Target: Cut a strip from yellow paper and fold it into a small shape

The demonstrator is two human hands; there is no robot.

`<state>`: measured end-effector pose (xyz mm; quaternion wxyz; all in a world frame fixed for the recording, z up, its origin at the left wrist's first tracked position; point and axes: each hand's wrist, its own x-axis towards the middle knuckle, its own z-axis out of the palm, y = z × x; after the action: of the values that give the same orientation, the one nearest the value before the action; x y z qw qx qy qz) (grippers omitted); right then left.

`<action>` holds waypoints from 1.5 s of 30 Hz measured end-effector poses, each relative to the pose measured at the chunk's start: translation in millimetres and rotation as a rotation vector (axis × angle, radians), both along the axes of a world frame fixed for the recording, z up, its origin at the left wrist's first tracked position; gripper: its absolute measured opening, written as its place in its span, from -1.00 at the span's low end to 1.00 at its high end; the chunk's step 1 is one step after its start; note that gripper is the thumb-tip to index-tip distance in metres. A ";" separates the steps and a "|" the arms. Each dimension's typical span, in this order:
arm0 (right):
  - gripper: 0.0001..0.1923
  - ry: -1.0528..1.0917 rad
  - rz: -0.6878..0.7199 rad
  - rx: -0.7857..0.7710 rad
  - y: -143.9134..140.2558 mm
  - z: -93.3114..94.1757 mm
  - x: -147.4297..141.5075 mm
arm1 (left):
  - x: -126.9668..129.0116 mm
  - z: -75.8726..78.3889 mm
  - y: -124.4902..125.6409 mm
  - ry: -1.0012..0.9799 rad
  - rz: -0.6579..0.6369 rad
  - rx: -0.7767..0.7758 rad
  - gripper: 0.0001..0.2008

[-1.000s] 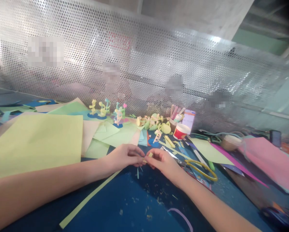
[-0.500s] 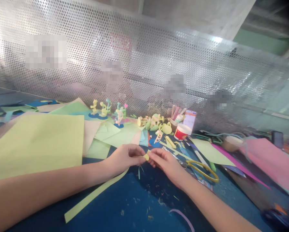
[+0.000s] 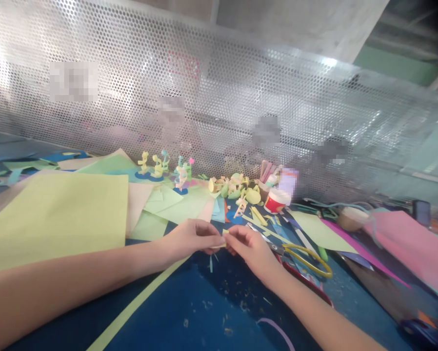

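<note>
My left hand (image 3: pixel 189 239) and my right hand (image 3: pixel 250 247) meet fingertip to fingertip over a blue table (image 3: pixel 204 312). Between them they pinch a small yellow paper piece (image 3: pixel 222 239), which both hands hold. A thin pale sliver (image 3: pixel 210 262) hangs or lies just below it. A long yellow-green paper strip (image 3: pixel 138 304) runs from under my left hand toward the near edge. Yellow-handled scissors (image 3: pixel 307 258) lie just right of my right hand.
Large yellow-green sheets (image 3: pixel 54 214) cover the left. Small paper figures (image 3: pixel 160 168) and paper scraps (image 3: pixel 237 187) stand at the back by a red-and-white tub (image 3: pixel 276 201). Pink paper (image 3: pixel 405 243) lies right. A perforated metal screen (image 3: pixel 219 97) closes the far side.
The yellow piece between my fingertips has been turned and pressed flatter. Both hands stayed in place; the long strip shifted slightly toward the near edge.
</note>
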<state>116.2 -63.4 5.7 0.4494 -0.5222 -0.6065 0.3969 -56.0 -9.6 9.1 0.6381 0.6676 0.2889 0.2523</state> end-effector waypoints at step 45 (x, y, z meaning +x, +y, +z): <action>-0.80 0.176 0.055 -0.029 -3.9 3.7 -1.6 | -1.3 -4.9 1.5 0.013 0.105 -0.016 -0.71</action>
<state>114.6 -67.3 9.4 0.4820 -0.4749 -0.5730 0.4624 -57.3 -8.1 4.2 0.6273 0.6483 0.3296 0.2786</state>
